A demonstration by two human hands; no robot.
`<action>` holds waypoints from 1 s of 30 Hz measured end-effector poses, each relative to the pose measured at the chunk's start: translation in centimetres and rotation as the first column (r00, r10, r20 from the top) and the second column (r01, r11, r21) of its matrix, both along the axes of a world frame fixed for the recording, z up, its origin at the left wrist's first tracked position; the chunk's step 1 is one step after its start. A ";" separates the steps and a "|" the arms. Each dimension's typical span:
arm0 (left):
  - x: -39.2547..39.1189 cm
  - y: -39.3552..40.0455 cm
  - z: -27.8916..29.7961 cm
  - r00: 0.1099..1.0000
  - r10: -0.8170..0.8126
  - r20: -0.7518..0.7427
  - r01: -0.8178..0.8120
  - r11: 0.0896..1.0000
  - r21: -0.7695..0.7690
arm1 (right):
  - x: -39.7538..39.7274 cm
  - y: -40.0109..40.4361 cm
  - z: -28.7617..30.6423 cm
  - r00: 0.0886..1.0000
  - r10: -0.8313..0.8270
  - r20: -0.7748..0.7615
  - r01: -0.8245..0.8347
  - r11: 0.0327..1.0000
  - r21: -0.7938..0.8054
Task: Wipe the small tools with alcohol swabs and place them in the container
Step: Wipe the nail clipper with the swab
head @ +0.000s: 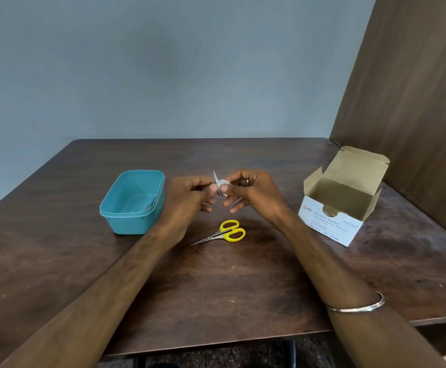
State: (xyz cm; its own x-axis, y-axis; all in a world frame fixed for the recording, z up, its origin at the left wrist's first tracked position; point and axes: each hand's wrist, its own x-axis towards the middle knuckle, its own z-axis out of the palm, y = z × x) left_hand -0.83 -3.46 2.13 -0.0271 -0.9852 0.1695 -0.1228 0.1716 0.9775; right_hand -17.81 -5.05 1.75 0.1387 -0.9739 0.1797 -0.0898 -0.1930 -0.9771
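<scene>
Two hands met above the middle of the tabletop (pixel 216 301). Nearest, the yellow-handled scissors (pixel 223 232) lay at six o'clock beneath them, seemingly waiting their turn. The left hand (pixel 190 192) pinched a small metal tool (pixel 216 181), upright, likely to bare its faces, while the right hand (pixel 251 192) pinched a white swab (pixel 222 185) against it. The teal container (pixel 133 201) sat open at nine o'clock; something thin lay inside. At three o'clock, the open box (pixel 341 205) read "BD Alcohol Swabs".
</scene>
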 end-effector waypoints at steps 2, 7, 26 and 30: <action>0.0 0.1 -0.2 1.000 -0.030 -0.001 0.030 1.000 -0.001 | 0.0 0.0 0.0 1.000 0.002 0.005 -0.002 1.000 0.009; 0.3 -0.1 -1.3 0.992 -0.017 0.127 0.036 0.989 -0.144 | 0.4 0.1 -0.1 1.000 0.022 0.008 -0.022 1.000 0.021; 0.8 -0.4 -1.9 0.915 0.108 0.389 0.027 0.946 -0.324 | 0.2 0.4 -0.1 0.998 0.058 -0.016 -0.057 0.996 0.070; 0.9 -0.5 -2.0 0.924 0.109 0.367 0.018 0.945 -0.326 | 0.1 0.3 -0.2 0.999 0.044 -0.030 -0.042 0.997 0.069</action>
